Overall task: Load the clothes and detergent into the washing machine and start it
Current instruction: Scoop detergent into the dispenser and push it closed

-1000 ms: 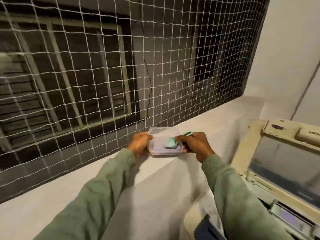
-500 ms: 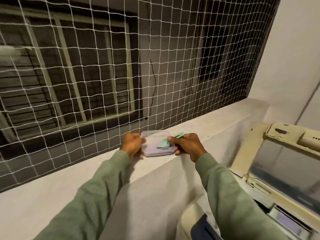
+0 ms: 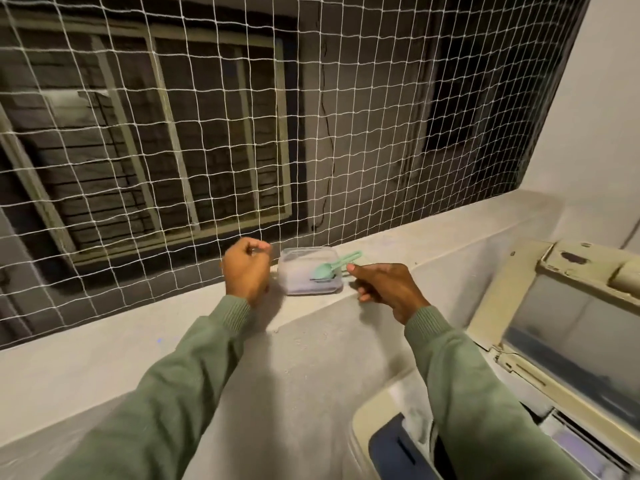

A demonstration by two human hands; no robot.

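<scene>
Both hands are off the box: left hand point(image 3: 246, 267) loosely curled and empty just left of the clear detergent box point(image 3: 309, 271), right hand point(image 3: 382, 285) half-open, empty, just right. Box sits on the ledge point(image 3: 433, 233) by the netting point(image 3: 346, 133), green scoop point(image 3: 332, 266) lying in it; washing machine point(image 3: 561, 327) lid up at near right.

Netting point(image 3: 311, 133) walls off ledge point(image 3: 104, 358) behind detergent tub point(image 3: 308, 278); open approach from front, hands flanking
</scene>
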